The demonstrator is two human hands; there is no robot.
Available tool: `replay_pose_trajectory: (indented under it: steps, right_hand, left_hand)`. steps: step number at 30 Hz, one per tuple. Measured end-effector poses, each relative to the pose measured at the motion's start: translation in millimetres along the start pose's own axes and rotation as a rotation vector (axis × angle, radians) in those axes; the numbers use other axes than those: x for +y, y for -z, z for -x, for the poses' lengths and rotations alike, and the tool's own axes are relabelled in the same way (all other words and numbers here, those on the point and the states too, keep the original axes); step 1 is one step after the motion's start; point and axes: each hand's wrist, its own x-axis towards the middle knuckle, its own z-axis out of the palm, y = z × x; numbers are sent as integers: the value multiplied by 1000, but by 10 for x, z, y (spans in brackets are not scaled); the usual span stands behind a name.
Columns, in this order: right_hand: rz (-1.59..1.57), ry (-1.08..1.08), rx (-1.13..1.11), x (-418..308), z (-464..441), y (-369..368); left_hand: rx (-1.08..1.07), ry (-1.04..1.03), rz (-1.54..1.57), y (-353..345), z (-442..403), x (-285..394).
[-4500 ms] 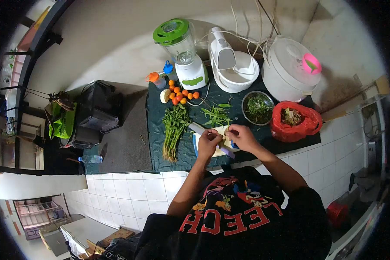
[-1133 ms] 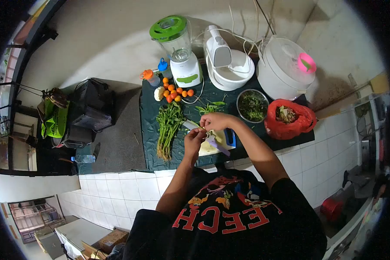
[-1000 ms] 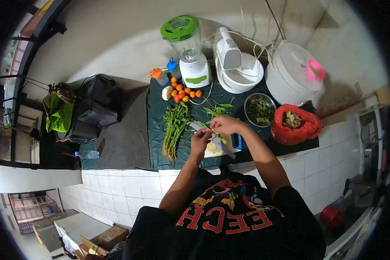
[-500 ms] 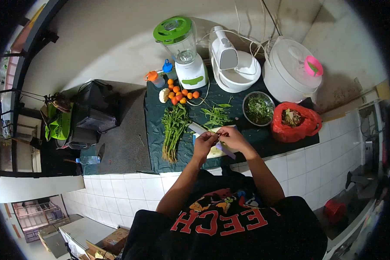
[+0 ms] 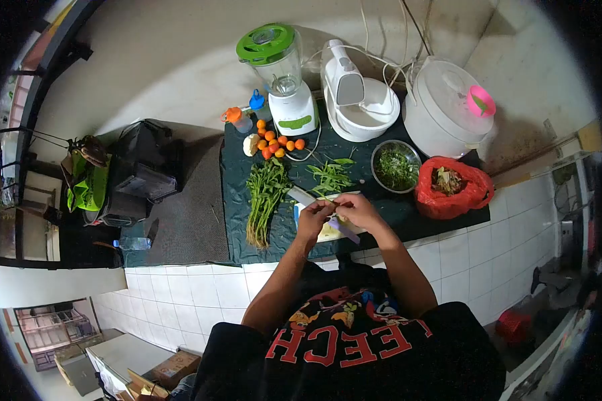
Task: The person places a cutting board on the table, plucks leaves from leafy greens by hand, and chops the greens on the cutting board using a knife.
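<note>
Above the white cutting board, my left hand and my right hand meet with fingertips pinched together. Whatever they pinch is too small and covered to make out. Beneath them a knife lies across the board, its blade poking out at the upper left and its purple handle at the lower right. Just beyond the board is a small pile of green leafy stems. Left of my hands lies a bunch of leafy greens with its roots toward me.
A steel bowl of chopped greens and a red plastic bag holding scraps stand at right. Behind are a blender, a stand mixer, a lidded white bucket and several orange fruits. A water bottle lies far left.
The view has shifted slightly, so everything appears a little to the left. My hands stay pinched together over the board, with barely any finger movement.
</note>
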Motion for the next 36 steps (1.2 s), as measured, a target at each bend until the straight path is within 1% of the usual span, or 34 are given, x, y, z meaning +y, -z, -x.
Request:
replay_pose_trajectory:
  steps: [2,4,5,7,8,10,11,13,15,17,18,20,21,23,25,27,28,29,31,32,33,35,36]
  right_hand:
    - [-12,18,-4,15,3,28]
    - [87,73,64,42,-2,63]
    - [85,73,62,68,1,79]
    - [125,135,48,102,-31,154]
    - [122,131,45,63,-7,177]
    - [155,140,-54,-33,-15,231]
    - [151,140,-55,-16,-56,233]
    - [167,186,-86,33,-111,207]
    - [167,210,-90,-7,-167,177]
    - [276,252,-92,-66,-212,153]
    - [278,256,-94,-103,-244,152]
    - [653,307,207,-152,-276,137]
    - [650,307,204,-89,-357,160]
    - [496,334,231,-64,-558,254]
    - [486,315,227,-48,-636,276]
    - [459,402,250,62,-701,244]
    - [519,445,188,143,-682,211]
    - [517,449,181,262,-658,157]
    - [625,539,131,424,-587,57]
    - [591,468,84,438,-529,21]
    - [588,472,83,452,-498,-24]
    - [680,340,55,512,-457,-117]
    - [718,326,41,542,-463,-144]
  left_hand:
    - [-3,-4,-4,-26,7,-34]
    - [25,24,-19,-70,4,-80]
    - [28,24,-20,-79,11,-123]
    - [45,-21,17,-100,-8,-189]
    - [48,-17,16,-110,10,-218]
    - [78,-44,15,-104,-7,-237]
    - [81,-42,12,-103,-8,-211]
    - [89,-95,-145,-106,16,-188]
    - [133,-106,-176,-118,24,-206]
    - [161,-120,-260,-92,48,-211]
    - [163,-124,-259,-70,56,-214]
    - [220,-60,-238,8,145,-247]
    - [224,-58,-239,60,196,-292]
    - [255,-84,-215,148,243,-374]
    - [267,-62,-213,216,244,-471]
    - [256,-14,-215,206,298,-504]
    - [251,-22,-236,206,321,-519]
    - [259,-24,-236,226,334,-563]
    - [205,-24,-291,272,318,-599]
    - [175,14,-422,254,372,-503]
    - [179,12,-425,281,365,-536]
    - [184,34,-359,269,412,-525]
    - [197,26,-435,271,471,-493]
